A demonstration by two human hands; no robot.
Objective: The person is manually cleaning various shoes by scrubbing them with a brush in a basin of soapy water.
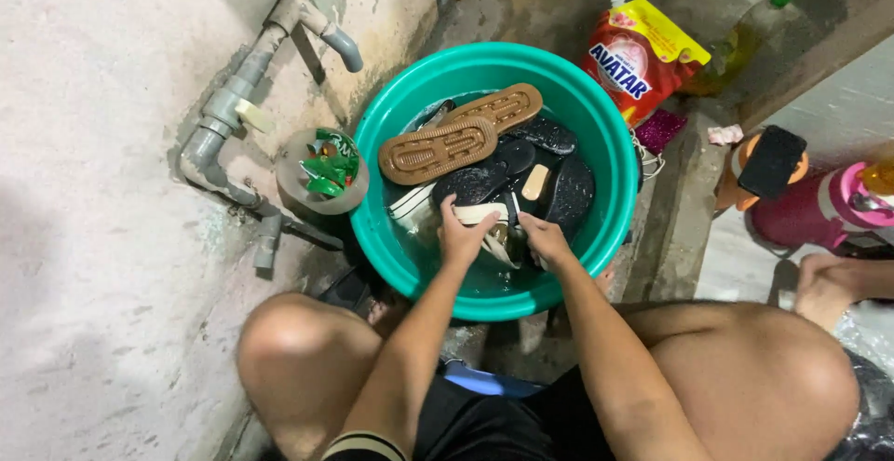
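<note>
Squatting over a green basin point(596, 126) set on the wet floor by a wall pipe point(223, 112), the person works with both hands down in the water among a heap of footwear. Two brown sandals point(461, 135) lie sole-up on top of several black ones point(559, 186), well clear of the hands. The left hand point(461, 236) is curled round a pale sandal point(480, 214) near the basin's front edge; the right hand point(545, 240) grips something small just beside it, perhaps a brush, though I cannot tell. That pale sandal looks light and bendy, rubbery, and surely slick when wet and soapy, so a hold across the sole's waist, thumb on one face and fingers under, seems safest to me; the thin straps would twist. A red soap pouch point(638, 56) leans behind the basin, a small tub point(321, 174) of green sachets sits by the pipe
</note>
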